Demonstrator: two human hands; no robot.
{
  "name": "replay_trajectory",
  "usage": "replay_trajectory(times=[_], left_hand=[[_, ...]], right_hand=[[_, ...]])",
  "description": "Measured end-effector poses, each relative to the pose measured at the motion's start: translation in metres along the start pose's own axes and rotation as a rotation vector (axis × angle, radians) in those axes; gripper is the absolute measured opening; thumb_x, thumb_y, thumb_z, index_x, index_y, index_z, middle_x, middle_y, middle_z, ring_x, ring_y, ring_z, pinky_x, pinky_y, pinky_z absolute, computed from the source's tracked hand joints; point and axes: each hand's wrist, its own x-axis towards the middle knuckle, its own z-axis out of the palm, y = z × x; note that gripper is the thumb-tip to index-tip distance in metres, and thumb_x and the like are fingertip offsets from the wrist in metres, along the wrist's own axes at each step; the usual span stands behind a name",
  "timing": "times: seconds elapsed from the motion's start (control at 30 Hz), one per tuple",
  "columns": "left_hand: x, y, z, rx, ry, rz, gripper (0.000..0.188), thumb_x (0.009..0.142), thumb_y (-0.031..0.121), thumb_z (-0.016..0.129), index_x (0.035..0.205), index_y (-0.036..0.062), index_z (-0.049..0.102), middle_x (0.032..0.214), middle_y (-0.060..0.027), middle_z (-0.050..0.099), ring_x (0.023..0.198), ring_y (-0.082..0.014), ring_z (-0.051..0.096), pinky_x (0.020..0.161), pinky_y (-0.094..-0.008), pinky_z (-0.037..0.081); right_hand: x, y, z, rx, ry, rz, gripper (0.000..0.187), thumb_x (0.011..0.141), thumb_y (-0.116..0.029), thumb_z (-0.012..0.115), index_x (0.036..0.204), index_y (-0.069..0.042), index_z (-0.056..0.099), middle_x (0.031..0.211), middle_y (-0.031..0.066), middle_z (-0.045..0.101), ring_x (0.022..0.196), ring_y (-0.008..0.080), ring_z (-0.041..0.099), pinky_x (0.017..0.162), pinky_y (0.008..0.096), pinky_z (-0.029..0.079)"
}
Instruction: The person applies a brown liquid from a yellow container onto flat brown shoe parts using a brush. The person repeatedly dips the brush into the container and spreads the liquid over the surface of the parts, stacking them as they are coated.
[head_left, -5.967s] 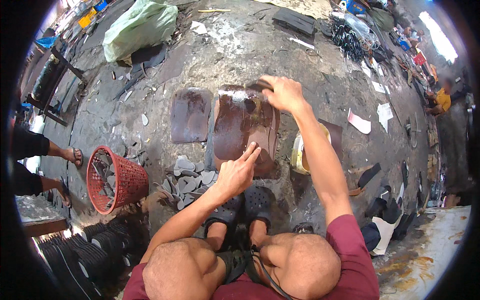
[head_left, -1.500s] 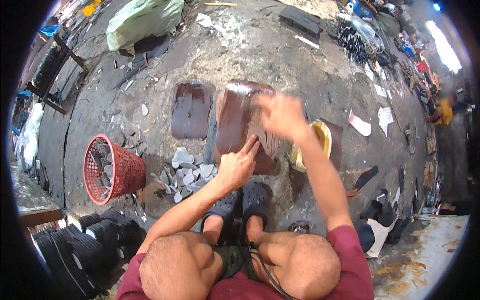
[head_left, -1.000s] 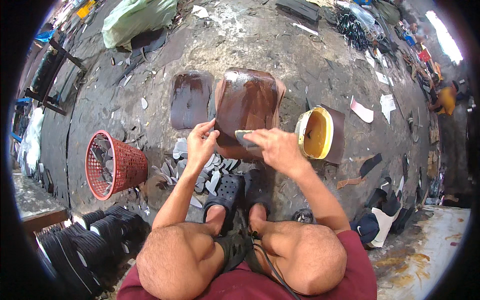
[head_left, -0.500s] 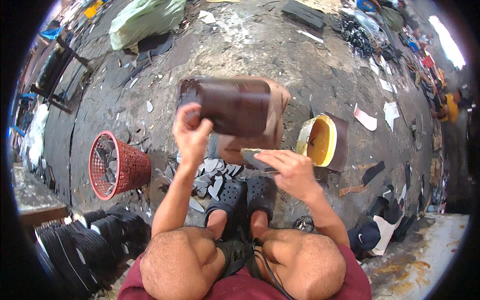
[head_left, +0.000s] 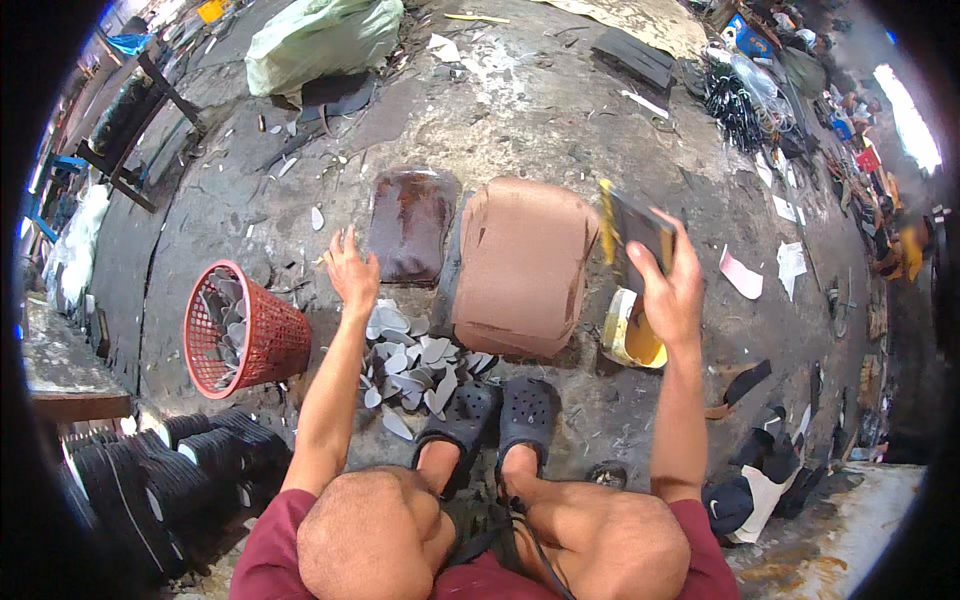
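Observation:
My right hand (head_left: 672,285) grips a dark flat piece (head_left: 642,222) whose edge is coated in yellow, glue-like stuff. It is raised over a yellow-and-white tub (head_left: 618,335) holding amber-yellow liquid, part of which the hand hides. To the left of the tub lies a stack of tan-brown sheets (head_left: 522,262) with rounded corners. Beside that stack a glossy dark brown sheet (head_left: 408,225) rests on the floor. Just off its lower left edge hovers my left hand (head_left: 352,270), fingers spread and nothing in them.
Grey teardrop-shaped cutouts (head_left: 408,365) are heaped before my dark clogs (head_left: 528,415). More fill a tilted red basket (head_left: 275,340) on the left. Stacked black soles (head_left: 150,490) stand at lower left. Pale green sacking (head_left: 320,45) and scraps lie farther off.
The dark brown sheet, blurred in my left hand before, now lies left of the tan stack. That hand is empty. My right hand has moved right and upward from near my feet.

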Motion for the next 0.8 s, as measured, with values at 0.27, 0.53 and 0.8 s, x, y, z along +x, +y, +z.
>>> replay_trajectory(times=[0.27,0.53,0.8], left_hand=[[-0.101,0.164,-0.091,-0.279,-0.459,0.985,0.063,0.077,0.008,0.071,0.137,0.0012,0.056,0.145,-0.0175,0.055,0.141,-0.0345,0.047,0.121,-0.0467,0.035],[-0.126,0.142,-0.082,-0.285,-0.462,0.997,0.063,0.078,0.005,0.061,0.141,-0.0004,0.054,0.153,-0.0157,0.050,0.147,-0.0301,0.041,0.124,-0.0457,0.033],[-0.122,0.138,-0.087,-0.373,-0.561,0.968,0.071,0.076,-0.001,0.060,0.146,0.0007,0.050,0.156,-0.0140,0.046,0.149,-0.0299,0.038,0.125,-0.0463,0.031]], right_hand=[[0.080,0.038,0.100,-0.568,-0.194,-0.290,0.040,0.091,-0.015,0.055,0.130,-0.019,0.066,0.106,0.0158,0.075,0.097,0.0371,0.072,0.086,0.0503,0.056],[0.021,0.021,0.084,-0.598,-0.189,-0.144,0.048,0.087,-0.024,0.061,0.134,-0.014,0.061,0.097,0.0257,0.072,0.091,0.0445,0.071,0.081,0.0549,0.057],[0.090,0.043,0.136,-0.650,-0.181,0.091,0.042,0.089,-0.022,0.062,0.127,-0.004,0.057,0.108,0.0295,0.070,0.105,0.0490,0.067,0.091,0.0569,0.053]])
